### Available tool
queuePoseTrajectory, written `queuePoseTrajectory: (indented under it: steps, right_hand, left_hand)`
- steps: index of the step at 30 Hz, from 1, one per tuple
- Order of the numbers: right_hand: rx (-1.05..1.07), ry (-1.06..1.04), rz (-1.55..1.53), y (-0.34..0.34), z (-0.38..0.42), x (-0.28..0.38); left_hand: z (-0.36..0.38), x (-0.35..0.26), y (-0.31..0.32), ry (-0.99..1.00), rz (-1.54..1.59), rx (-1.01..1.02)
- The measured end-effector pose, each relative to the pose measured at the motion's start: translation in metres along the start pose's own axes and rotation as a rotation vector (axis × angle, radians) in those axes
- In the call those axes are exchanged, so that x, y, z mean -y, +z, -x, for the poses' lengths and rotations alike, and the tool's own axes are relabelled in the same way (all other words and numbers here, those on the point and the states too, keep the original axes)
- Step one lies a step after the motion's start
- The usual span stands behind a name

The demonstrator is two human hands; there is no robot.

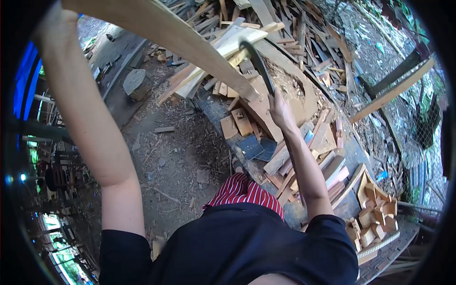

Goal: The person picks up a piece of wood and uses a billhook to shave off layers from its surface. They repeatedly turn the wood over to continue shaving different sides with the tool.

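Note:
My left hand (56, 23) is raised at the upper left edge of the view, its fingers mostly cut off by the frame. It grips the upper end of a long pale wooden plank (175, 42), which slants down to the right. The plank's lower end meets a wooden block (263, 111) on the workbench. My right hand (281, 113) is closed round the handle of a machete (259, 61). Its dark, slightly curved blade points up and away, just right of the plank's lower end.
Offcuts (242, 122) and dark flat pieces (256, 147) lie on the bench (216, 111). Scrap wood (304, 33) is heaped behind it. Cut wooden pieces (375, 213) are piled at the lower right. Shavings cover the ground (175, 161), where a stone (134, 81) sits.

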State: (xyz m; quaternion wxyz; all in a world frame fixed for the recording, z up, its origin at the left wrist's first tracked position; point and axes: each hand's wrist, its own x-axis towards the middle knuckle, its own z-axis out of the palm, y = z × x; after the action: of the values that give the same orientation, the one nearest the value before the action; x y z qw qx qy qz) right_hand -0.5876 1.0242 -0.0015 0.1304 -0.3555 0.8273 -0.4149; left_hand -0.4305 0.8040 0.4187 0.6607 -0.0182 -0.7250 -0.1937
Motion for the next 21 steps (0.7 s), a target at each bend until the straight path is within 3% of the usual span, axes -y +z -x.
queuePoseTrajectory:
  steps: [3,5,7,9,10,13,14,15,16,18,21]
  right_hand:
    - [-0.12,-0.019,-0.068,-0.018,0.004,0.042]
    - [-0.171,-0.055,-0.087,-0.003,0.006,0.031]
    - [0.002,0.003,0.266,0.041,0.02,-0.024]
    - [0.06,0.033,0.314,0.053,0.02,-0.047]
    - [0.143,0.071,0.363,0.054,0.021,-0.049]
    - [0.329,0.212,0.119,0.039,-0.001,-0.053]
    - [0.415,0.409,0.006,0.015,-0.005,-0.025]
    - [0.284,0.22,0.036,0.012,-0.011,-0.025]
    - [0.161,0.046,0.064,0.003,-0.008,-0.011]
    - [-0.078,-0.133,-0.018,-0.021,-0.004,0.031]
    - [-0.294,-0.203,-0.103,-0.049,0.0,0.09]
  left_hand:
    - [-0.006,0.002,-0.003,-0.026,-0.006,0.053]
    - [-0.008,0.001,-0.009,-0.034,-0.019,0.091]
    - [-0.009,0.002,-0.014,-0.054,-0.023,0.123]
    - [-0.015,0.004,-0.023,-0.115,-0.018,0.177]
    - [0.003,-0.01,-0.015,0.015,-0.079,0.133]
    - [0.012,-0.014,-0.024,0.106,-0.099,0.167]
    - [0.008,-0.014,-0.022,0.111,-0.079,0.201]
    - [0.003,-0.015,-0.02,0.114,-0.058,0.234]
    - [0.005,-0.021,-0.009,0.093,-0.049,0.113]
    - [0.007,-0.026,0.001,0.049,-0.03,-0.005]
    - [0.01,-0.029,0.009,0.035,0.003,-0.058]
